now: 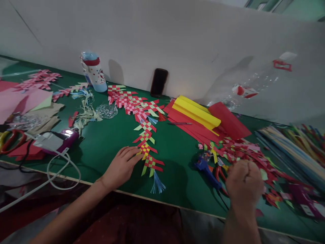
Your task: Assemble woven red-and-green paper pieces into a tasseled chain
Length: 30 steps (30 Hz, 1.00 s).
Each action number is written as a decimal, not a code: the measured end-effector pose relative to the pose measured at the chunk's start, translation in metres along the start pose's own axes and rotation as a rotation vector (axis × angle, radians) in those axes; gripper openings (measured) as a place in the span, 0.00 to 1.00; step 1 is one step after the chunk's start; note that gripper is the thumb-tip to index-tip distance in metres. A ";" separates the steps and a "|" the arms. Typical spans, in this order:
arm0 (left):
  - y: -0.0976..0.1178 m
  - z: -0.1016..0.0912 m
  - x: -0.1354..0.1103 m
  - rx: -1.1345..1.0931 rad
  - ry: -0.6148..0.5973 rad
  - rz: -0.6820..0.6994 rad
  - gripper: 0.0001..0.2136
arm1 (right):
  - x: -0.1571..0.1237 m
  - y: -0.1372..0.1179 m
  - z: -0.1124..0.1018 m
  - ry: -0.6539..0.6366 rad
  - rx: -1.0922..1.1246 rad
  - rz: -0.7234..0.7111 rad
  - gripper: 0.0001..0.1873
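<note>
My left hand [124, 163] rests with its fingers stretched out, the tips touching a small yellow-and-red woven paper fish [145, 149]. That fish sits in a line of woven paper fish. Nearest me in this line is a red-and-green woven fish [150, 162] with a blue tassel [157, 183]. My right hand [245, 181] is closed, beside a heap of red and green paper scraps [238, 151]; whatever is inside it is hidden. Just left of it lie a blue glue gun [207, 172] and orange-handled scissors [220, 174].
Red paper sheets [186, 130] and folded yellow paper [195, 112] lie behind. A phone [159, 82] leans against the wall near a bottle [95, 73]. Tassels [86, 110], a purple device [66, 139] and a white cable [78, 171] are leftward; paper strips [284, 147] lie far right.
</note>
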<state>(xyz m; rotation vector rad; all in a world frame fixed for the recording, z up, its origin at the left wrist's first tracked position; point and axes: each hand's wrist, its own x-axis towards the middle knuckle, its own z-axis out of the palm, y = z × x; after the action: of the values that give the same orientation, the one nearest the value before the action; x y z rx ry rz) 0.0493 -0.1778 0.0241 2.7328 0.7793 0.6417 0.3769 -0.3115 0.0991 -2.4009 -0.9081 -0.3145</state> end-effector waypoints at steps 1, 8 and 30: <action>-0.004 -0.001 -0.002 0.004 0.024 -0.018 0.21 | 0.002 -0.005 0.000 0.005 0.019 -0.013 0.15; -0.026 -0.001 -0.011 -0.012 0.151 -0.161 0.15 | -0.013 -0.079 0.059 -0.628 0.346 -0.326 0.16; -0.032 0.001 -0.013 -0.060 0.169 -0.226 0.12 | 0.053 0.005 0.027 -0.237 -0.012 -0.133 0.13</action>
<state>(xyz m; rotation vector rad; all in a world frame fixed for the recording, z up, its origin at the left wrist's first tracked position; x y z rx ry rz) 0.0253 -0.1583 0.0075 2.5112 1.0705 0.8367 0.4202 -0.2708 0.0955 -2.4286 -1.1777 -0.0847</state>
